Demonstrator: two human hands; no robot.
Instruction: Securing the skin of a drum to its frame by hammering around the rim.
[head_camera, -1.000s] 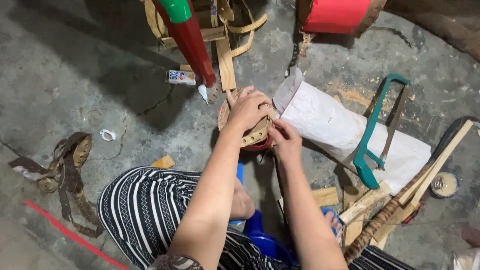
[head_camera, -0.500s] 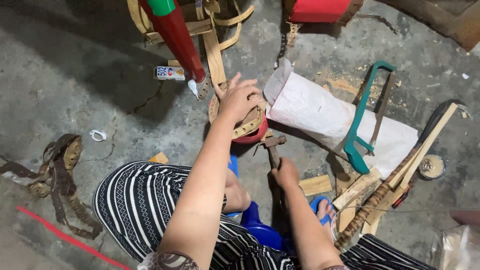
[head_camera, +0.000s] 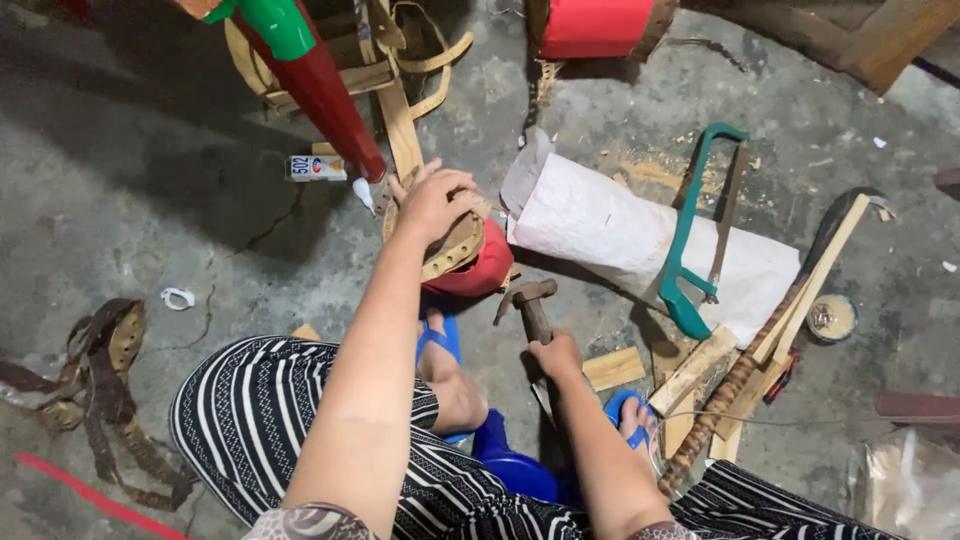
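Down on the concrete floor, the left hand presses flat on a small red drum wrapped in tan strapping, fingers spread over its top. Just below the drum, the right hand is closed round the handle of a hammer, head raised. The drum looks light and stiff, likely to skid, so holding its rim seems wise. Right of it lies a white sack with a green saw.
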